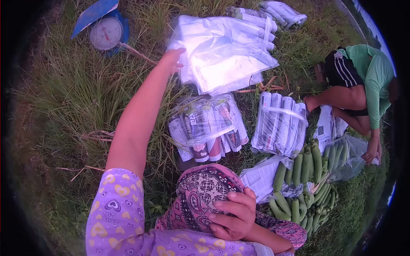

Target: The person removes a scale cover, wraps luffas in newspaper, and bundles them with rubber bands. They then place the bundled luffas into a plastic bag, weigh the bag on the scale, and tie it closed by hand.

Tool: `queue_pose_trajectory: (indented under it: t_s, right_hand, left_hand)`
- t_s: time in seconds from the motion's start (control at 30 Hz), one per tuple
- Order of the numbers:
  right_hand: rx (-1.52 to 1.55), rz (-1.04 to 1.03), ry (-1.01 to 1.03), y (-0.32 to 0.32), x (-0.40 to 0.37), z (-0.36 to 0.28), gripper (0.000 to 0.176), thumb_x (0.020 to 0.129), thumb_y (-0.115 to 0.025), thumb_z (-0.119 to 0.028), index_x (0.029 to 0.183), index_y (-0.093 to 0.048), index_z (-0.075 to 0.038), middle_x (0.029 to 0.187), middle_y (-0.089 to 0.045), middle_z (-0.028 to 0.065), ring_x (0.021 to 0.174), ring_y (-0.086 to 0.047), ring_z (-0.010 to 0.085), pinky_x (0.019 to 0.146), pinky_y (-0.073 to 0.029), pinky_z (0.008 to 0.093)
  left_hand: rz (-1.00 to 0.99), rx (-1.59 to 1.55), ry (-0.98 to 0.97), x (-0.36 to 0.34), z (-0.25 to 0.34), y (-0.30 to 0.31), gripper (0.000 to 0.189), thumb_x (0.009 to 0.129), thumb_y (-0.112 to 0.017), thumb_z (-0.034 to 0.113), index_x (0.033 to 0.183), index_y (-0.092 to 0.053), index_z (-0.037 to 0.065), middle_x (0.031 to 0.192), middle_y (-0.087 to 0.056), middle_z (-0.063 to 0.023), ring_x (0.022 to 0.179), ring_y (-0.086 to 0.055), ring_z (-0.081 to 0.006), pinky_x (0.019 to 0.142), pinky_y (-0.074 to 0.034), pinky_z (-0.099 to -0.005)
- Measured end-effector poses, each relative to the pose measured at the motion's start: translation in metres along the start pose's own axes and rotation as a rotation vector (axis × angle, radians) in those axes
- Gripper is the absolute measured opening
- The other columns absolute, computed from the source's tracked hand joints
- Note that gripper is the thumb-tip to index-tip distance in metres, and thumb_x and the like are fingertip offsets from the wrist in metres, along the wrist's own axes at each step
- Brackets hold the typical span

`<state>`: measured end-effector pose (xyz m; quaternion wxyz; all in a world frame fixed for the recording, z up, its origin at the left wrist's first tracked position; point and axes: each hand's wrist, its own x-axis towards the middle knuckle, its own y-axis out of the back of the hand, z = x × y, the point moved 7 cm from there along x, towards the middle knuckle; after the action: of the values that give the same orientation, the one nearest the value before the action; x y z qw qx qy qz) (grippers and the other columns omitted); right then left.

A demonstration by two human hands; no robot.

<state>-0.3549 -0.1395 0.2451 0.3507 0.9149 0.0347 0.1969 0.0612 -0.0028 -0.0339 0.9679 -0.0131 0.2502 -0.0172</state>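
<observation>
My left hand [171,60] reaches forward to the left edge of a stack of clear plastic bags [226,55], its fingers closed on that edge. The bags lie flat on the grass and catch bright light. My right hand [232,214] rests with bent, slightly parted fingers on the pink patterned cloth [209,187] over my knee, and I see nothing held in it. Between the bags and my knee lies a plastic-wrapped bundle of newspaper rolls [209,126]. Another newspaper-wrapped bundle [279,123] sits to its right, inside clear plastic.
Several long green gourds [305,168] are piled at the lower right beside loose newspaper [260,175]. A co-worker in a green top [369,72] crouches at the right, a hand on a plastic bag of gourds [341,158]. A blue dial scale [106,32] stands at upper left. More wrapped bundles [282,13] lie at the top.
</observation>
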Motion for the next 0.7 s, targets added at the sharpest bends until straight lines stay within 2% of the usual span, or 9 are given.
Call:
queue_pose_trajectory:
  t_s: [0.07, 0.17, 0.2, 0.3, 0.37, 0.43, 0.57, 0.63, 0.7]
  right_hand:
    - [0.015, 0.0, 0.01, 0.0, 0.001, -0.001, 0.018, 0.072, -0.068, -0.033, 0.085, -0.071, -0.02, 0.105, -0.062, 0.0006, 0.111, -0.048, 0.0245, 0.103, -0.027, 0.0454]
    - [0.013, -0.01, -0.036, -0.003, 0.01, 0.001, 0.021, 0.068, -0.066, -0.029, 0.087, -0.072, -0.021, 0.107, -0.063, -0.0038, 0.111, -0.049, 0.0207, 0.106, -0.025, 0.0431]
    - [0.017, -0.012, -0.035, -0.005, 0.011, 0.001, 0.022, 0.068, -0.066, -0.03, 0.087, -0.072, -0.022, 0.107, -0.063, -0.0039, 0.111, -0.049, 0.0208, 0.106, -0.025, 0.0433]
    - [0.003, -0.04, -0.021, -0.007, 0.011, 0.001, 0.02, 0.07, -0.066, -0.032, 0.085, -0.071, -0.021, 0.106, -0.062, -0.0015, 0.111, -0.048, 0.0232, 0.105, -0.025, 0.0449]
    - [-0.014, -0.053, 0.014, -0.008, 0.011, 0.003, 0.019, 0.075, -0.065, -0.035, 0.082, -0.069, -0.018, 0.103, -0.061, 0.0034, 0.11, -0.048, 0.0275, 0.102, -0.027, 0.0475]
    - [-0.017, -0.056, 0.006, -0.008, 0.012, 0.005, 0.019, 0.075, -0.065, -0.036, 0.082, -0.069, -0.018, 0.103, -0.061, 0.0036, 0.11, -0.048, 0.0279, 0.102, -0.027, 0.0476]
    - [-0.016, -0.066, -0.011, -0.01, 0.016, 0.01, 0.019, 0.074, -0.065, -0.035, 0.081, -0.068, -0.018, 0.102, -0.06, 0.0032, 0.11, -0.048, 0.0277, 0.102, -0.027, 0.0482]
    - [-0.022, -0.062, -0.011, -0.012, 0.017, 0.013, 0.018, 0.074, -0.066, -0.034, 0.08, -0.068, -0.018, 0.102, -0.06, 0.003, 0.11, -0.048, 0.0279, 0.102, -0.027, 0.0489]
    - [0.042, -0.016, 0.007, -0.012, 0.033, 0.011, 0.017, 0.077, -0.066, -0.029, 0.081, -0.069, -0.013, 0.101, -0.062, 0.007, 0.106, -0.051, 0.0307, 0.098, -0.031, 0.0473]
  left_hand:
    - [-0.231, 0.184, 0.193, -0.032, 0.015, 0.003, 0.054, 0.082, -0.063, 0.029, 0.123, -0.047, -0.003, 0.104, -0.059, -0.0182, 0.07, -0.064, -0.0179, 0.06, -0.05, -0.0256]
    - [-0.33, 0.457, 0.132, -0.031, 0.01, 0.007, 0.04, 0.082, -0.064, 0.03, 0.106, -0.059, -0.001, 0.089, -0.063, -0.0112, 0.063, -0.058, -0.0115, 0.059, -0.047, -0.0235]
    - [-0.308, 0.496, 0.102, -0.035, 0.013, 0.009, 0.029, 0.085, -0.063, 0.034, 0.092, -0.062, 0.005, 0.073, -0.059, 0.0003, 0.056, -0.051, -0.0044, 0.046, -0.038, -0.0181]
    - [-0.279, 0.384, 0.023, -0.031, 0.012, 0.011, 0.033, 0.082, -0.065, 0.03, 0.098, -0.062, 0.002, 0.084, -0.063, -0.0066, 0.068, -0.058, -0.0102, 0.058, -0.046, -0.024]
    - [-0.172, 0.13, -0.066, -0.022, 0.031, 0.03, 0.03, 0.084, -0.062, 0.026, 0.103, -0.059, 0.003, 0.088, -0.062, -0.0062, 0.072, -0.058, -0.0117, 0.06, -0.047, -0.025]
    - [-0.076, -0.116, -0.157, -0.015, 0.051, 0.048, 0.029, 0.086, -0.06, 0.022, 0.108, -0.057, 0.004, 0.091, -0.062, -0.0058, 0.076, -0.059, -0.0132, 0.063, -0.048, -0.0259]
    - [0.094, -0.392, -0.276, 0.015, 0.096, 0.12, 0.029, 0.088, -0.058, 0.018, 0.112, -0.049, 0.004, 0.1, -0.059, -0.0066, 0.087, -0.06, -0.0175, 0.073, -0.049, -0.0308]
    - [0.15, -0.547, -0.265, 0.043, 0.107, 0.167, 0.031, 0.088, -0.058, 0.017, 0.113, -0.046, 0.004, 0.103, -0.058, -0.0085, 0.091, -0.06, -0.0214, 0.075, -0.049, -0.0343]
    - [0.225, -0.588, -0.305, 0.054, 0.122, 0.205, 0.042, 0.089, -0.056, 0.024, 0.123, -0.041, 0.005, 0.119, -0.05, -0.0133, 0.104, -0.055, -0.0255, 0.088, -0.044, -0.04]
